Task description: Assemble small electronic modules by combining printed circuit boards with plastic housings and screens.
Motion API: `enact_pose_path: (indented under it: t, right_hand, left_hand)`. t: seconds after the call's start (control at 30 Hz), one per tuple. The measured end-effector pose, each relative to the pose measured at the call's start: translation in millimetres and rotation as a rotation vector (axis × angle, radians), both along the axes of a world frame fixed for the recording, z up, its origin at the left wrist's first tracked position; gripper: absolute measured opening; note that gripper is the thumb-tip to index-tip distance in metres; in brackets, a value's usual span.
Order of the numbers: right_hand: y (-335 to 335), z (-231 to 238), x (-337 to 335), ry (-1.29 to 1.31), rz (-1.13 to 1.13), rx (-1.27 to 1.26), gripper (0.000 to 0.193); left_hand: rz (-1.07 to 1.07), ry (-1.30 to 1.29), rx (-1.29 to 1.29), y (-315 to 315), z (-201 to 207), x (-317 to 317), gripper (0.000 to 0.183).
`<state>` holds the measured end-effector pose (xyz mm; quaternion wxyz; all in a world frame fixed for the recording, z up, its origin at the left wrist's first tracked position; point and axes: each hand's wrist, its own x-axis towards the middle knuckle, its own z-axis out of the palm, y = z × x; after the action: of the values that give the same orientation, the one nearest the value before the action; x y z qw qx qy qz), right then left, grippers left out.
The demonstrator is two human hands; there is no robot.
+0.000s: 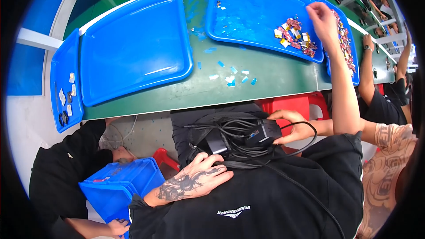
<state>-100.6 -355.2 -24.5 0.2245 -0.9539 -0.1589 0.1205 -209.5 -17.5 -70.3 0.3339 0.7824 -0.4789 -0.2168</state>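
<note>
L hand [195, 179], tattooed, lies flat w/ fingers spread on black fabric, just below the matte black boxy adapter [264, 131] and its tangle of thin glossy cables [230, 139]. R hand [322, 20] is far above the adapter, fingers loosely curled over small shiny mixed-colour parts [295, 36] in a smooth blue plastic tray [248, 13]; can't tell if it pinches one. Another person's hand [294, 126] cups the adapter's right side.

Small parts [295, 35] heaped in right blue tray [248, 26]: too small to identify (red, yellow, white). Far-right tray [354, 68]: partly hidden behind raised right hand [322, 20]. Black device [265, 130]: covered in part by cables [230, 144]. Blue bin [119, 186]: contents were indistinct.
</note>
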Motion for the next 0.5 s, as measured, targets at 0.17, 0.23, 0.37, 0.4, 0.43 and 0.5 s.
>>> enact_pose_path:
  t: [0.17, 0.23, 0.37, 0.4, 0.43, 0.5]
  right_hand:
    - [-16.0, 39.6, 14.2, 0.196, 0.282, 0.074, 0.03]
    - [12.6, 43.9, 34.1, 0.28, 0.44, 0.132, 0.033]
    - [34.0, -23.7, -20.3, 0.115, 0.62, -0.081, 0.068]
    - [35.9, -29.3, -24.4, 0.11, 0.625, -0.081, 0.068]
    - [37.8, -33.2, -27.5, 0.161, 0.629, -0.134, 0.068]
    - [47.5, -26.4, -40.5, 0.027, 0.632, -0.192, 0.069]
  left_hand:
    - [0.111, 0.01, -0.014, 1.8, -2.7, 3.3, 0.039]
    - [0.02, -0.013, -0.058, 5.4, 0.1, 5.0, 0.039]
    - [-0.052, 0.109, -0.29, 13.6, -4.5, 6.0, 0.035]
    - [-0.041, 0.181, -0.334, 20.8, -8.0, 8.4, 0.032]
    - [-0.03, 0.252, -0.38, 29.9, -12.0, 12.7, 0.03]
    - [0.297, 0.513, -0.444, 46.8, -15.2, 15.9, 0.023]
